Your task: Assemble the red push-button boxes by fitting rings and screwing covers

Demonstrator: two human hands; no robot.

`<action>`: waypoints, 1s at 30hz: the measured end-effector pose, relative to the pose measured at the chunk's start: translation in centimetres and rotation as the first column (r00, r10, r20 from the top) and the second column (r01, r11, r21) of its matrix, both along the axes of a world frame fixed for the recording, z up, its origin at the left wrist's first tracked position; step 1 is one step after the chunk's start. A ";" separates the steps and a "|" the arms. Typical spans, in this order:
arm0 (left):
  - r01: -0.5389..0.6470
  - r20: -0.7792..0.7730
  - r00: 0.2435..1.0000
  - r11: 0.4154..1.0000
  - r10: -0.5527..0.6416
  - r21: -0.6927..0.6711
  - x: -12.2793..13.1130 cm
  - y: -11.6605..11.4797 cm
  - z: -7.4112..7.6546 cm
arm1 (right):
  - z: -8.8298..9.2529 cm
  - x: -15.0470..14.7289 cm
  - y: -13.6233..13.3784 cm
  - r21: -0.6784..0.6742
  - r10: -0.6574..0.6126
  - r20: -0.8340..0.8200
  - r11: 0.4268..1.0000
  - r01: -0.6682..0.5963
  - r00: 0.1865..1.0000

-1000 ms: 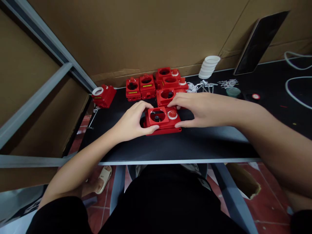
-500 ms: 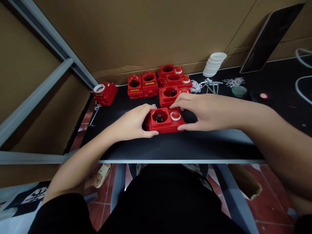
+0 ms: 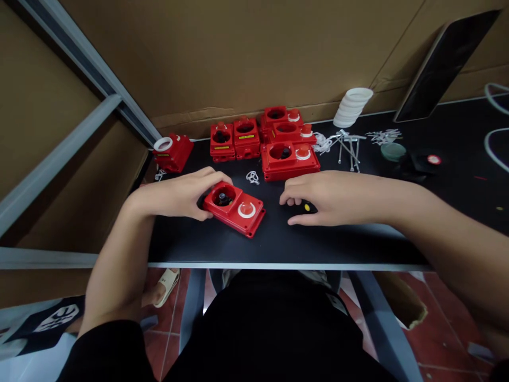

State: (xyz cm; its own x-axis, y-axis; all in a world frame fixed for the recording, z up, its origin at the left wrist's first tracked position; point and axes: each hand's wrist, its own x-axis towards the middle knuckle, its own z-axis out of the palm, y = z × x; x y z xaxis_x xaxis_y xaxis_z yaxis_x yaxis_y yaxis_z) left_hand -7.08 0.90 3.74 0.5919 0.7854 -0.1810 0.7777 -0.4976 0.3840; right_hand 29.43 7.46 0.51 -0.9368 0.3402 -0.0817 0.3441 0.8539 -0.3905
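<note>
- Left hand grips the red box, apparently positioning it.
- Right hand curves, released, near a yellow-dotted part.
- Turning the box likely calls for steady grip.

Dim, soft light, its source out of view, puts a pale sheen on the surface towards its near right corner. Shadow dulls the cardboard panel left of it. The red button box looks fairly sharp; yellow labels near the far edge blur illegibly. Wide-angle distortion stretches the right forearm.
</note>
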 end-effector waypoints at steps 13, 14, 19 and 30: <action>-0.225 0.106 0.974 0.873 0.199 0.433 -0.3 -0.2 0.3 | -2.8 -5.9 -3.4 0.459 -0.177 0.084 0.880 0.120 0.981; -0.181 0.127 0.982 0.892 0.141 0.414 0.9 -0.7 0.8 | -2.9 -6.1 -3.4 0.457 -0.180 0.103 0.882 0.114 0.978; 0.017 -0.016 1.000 0.912 -0.011 0.409 4.7 -2.3 0.6 | -3.3 -5.8 -2.7 0.445 -0.149 0.039 0.888 0.116 0.988; 0.052 -0.152 0.988 0.881 0.023 0.471 4.9 -2.0 -0.8 | 3.9 3.6 3.5 0.228 -0.322 -0.506 0.845 0.484 0.800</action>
